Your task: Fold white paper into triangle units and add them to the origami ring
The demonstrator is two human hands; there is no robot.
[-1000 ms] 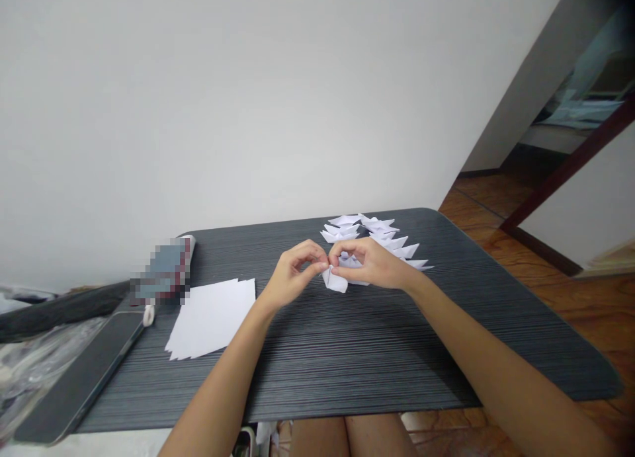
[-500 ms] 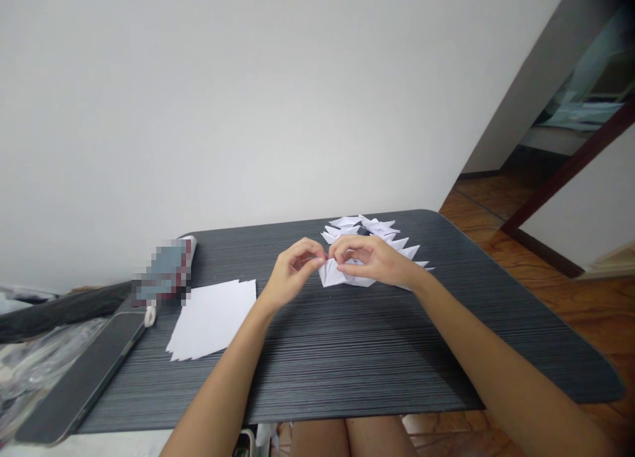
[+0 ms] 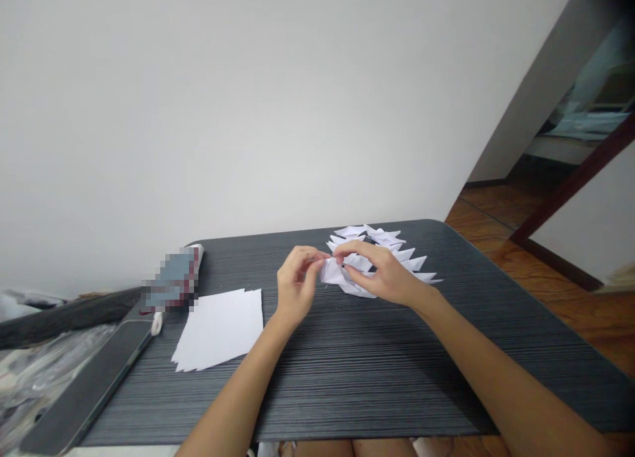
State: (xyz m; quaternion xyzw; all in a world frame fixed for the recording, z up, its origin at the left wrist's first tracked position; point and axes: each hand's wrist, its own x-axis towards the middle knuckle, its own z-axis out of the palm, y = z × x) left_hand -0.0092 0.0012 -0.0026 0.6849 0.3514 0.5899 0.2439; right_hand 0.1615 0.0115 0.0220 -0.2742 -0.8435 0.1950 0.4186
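Between my two hands is a small piece of folded white paper (image 3: 330, 272), held just above the dark table. My left hand (image 3: 297, 278) pinches its left side with thumb and fingertips. On the other side, my right hand (image 3: 380, 272) has thumb and index finger closed on the paper's upper right part. Right behind my hands lie several folded white paper boats (image 3: 414, 264), grouped in rows with pointed ends outward. My right hand covers part of this group, so where the held paper ends and those behind begin is hard to make out.
A stack of white paper sheets (image 3: 221, 328) lies on the table (image 3: 347, 377) left of my left forearm. Further left are a blurred-out object (image 3: 171, 278) with a white cord and a long dark panel (image 3: 94, 384). A white wall (image 3: 297, 113) stands behind.
My right thumb and index finger have spread a little and shifted on the folded paper, and its shape between my hands looks different. The whole view has tilted slightly upward.
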